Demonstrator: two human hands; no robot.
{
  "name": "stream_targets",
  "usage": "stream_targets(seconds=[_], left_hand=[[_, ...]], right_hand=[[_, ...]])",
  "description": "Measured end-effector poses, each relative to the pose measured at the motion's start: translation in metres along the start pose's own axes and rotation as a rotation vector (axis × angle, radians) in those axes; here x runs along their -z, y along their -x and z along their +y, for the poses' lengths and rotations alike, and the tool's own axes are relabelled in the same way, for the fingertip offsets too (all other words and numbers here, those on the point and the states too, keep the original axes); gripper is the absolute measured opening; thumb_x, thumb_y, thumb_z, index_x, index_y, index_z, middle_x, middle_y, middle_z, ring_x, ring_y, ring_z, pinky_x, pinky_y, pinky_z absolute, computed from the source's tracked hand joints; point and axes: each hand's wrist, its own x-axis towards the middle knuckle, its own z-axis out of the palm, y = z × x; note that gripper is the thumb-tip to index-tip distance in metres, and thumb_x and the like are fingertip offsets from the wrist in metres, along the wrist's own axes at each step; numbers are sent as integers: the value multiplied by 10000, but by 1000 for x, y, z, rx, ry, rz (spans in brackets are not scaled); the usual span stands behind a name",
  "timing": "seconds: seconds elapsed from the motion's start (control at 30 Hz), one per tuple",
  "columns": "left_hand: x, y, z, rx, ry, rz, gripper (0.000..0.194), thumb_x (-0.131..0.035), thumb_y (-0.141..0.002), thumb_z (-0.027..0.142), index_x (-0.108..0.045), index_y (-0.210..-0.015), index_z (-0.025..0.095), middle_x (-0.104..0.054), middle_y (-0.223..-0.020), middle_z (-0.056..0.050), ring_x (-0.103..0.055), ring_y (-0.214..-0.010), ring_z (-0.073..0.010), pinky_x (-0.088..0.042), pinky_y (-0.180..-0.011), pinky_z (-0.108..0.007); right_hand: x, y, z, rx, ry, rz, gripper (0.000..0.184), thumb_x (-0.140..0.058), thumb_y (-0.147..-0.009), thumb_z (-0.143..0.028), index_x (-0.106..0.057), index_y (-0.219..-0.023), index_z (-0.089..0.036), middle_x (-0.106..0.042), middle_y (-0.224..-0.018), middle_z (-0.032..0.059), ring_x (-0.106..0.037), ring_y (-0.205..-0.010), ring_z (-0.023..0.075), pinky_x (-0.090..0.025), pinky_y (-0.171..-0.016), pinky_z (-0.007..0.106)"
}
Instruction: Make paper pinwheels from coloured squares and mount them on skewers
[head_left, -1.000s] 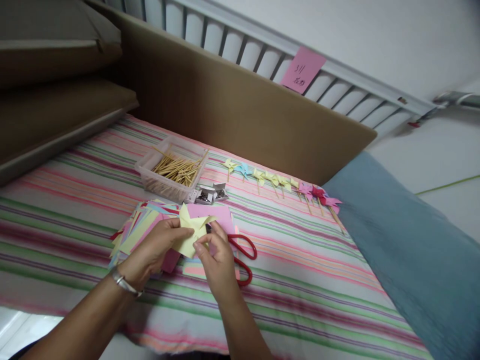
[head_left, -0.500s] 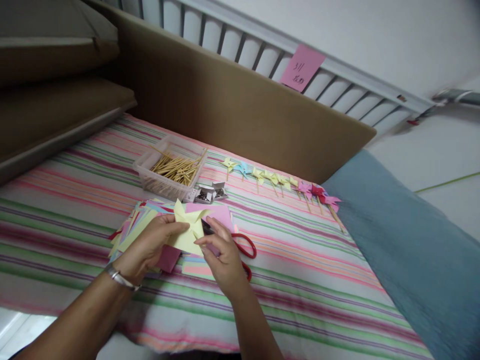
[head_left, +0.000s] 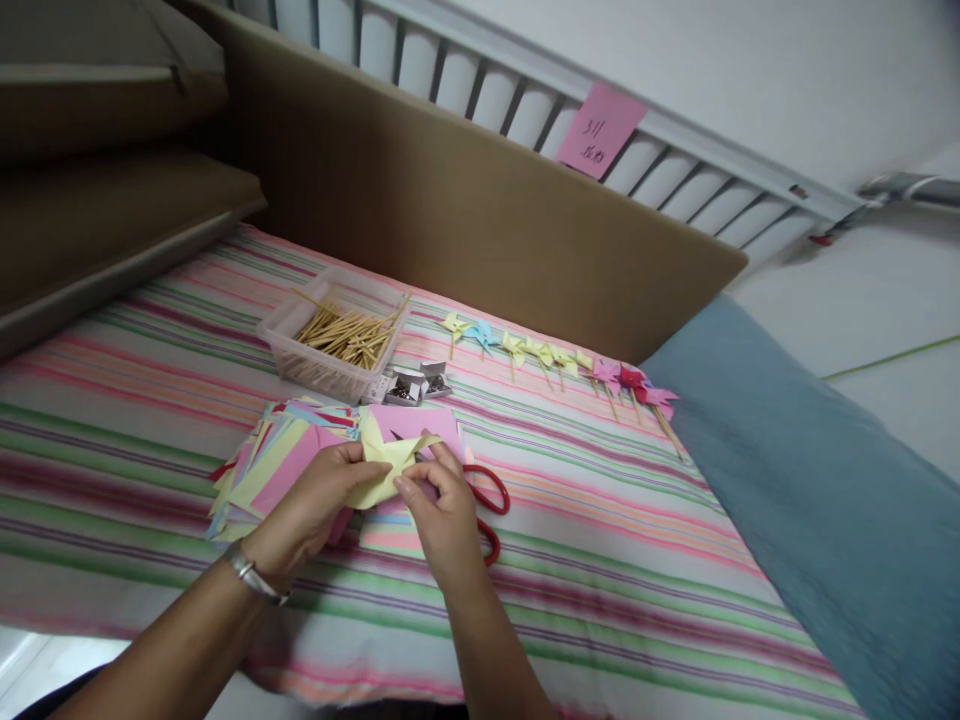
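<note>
Between my two hands is a yellow paper pinwheel (head_left: 381, 447), its corners folded in toward the middle. My left hand (head_left: 330, 490) pinches it at the left, thumb near the centre. From the right, my right hand (head_left: 442, 500) grips a folded corner between thumb and fingers. Scissors with red handles (head_left: 491, 490) lie just beyond my right hand, their blades mostly hidden beneath the hand and paper. Under the pinwheel are a pink sheet (head_left: 424, 422) and other coloured paper. To the left spreads a pile of coloured paper sheets (head_left: 274, 460).
A clear plastic box (head_left: 274, 340) holds many thin wooden sticks (head_left: 345, 335). Beside it sit two small boxes of metal pins (head_left: 405, 388). Finished pinwheels on sticks (head_left: 540, 352) line the back of the striped cloth (head_left: 600, 560), before a brown board (head_left: 450, 190).
The pinwheel's right-hand corners have been brought inward, and my right fingers have closed nearer the centre. My left hand has turned the paper slightly. The scissors stay put.
</note>
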Motion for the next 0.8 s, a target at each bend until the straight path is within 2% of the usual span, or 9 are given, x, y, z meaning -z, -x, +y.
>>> stream_targets(seconds=[0.23,0.47,0.8], left_hand=[[-3,2,2,20,-12,-21,190,-710,-557,216,-657,-709,114,-632,-584,-15,-546,-518,-135,-371,-513,-231],[-4,4,2,28,-5,-29,173,-734,-552,231,-622,-637,129,-622,-562,-5,-560,-527,-139,-388,-533,-239],[-7,10,7,85,4,-61,183,-750,-573,240,-683,-697,123,-670,-581,-21,-573,-514,-131,-397,-511,-215]], right_hand=[[-1,-1,-1,60,52,-4,85,-622,-742,-198,-638,-659,-189,-539,-1213,102,-404,-1249,243,-294,-1019,379],[-2,-1,-2,26,112,34,88,-625,-733,-214,-639,-649,-196,-508,-1263,97,-412,-1239,255,-299,-1011,395],[-4,-3,-1,-10,199,64,86,-612,-705,-186,-629,-622,-190,-534,-1236,123,-437,-1216,255,-319,-999,380]])
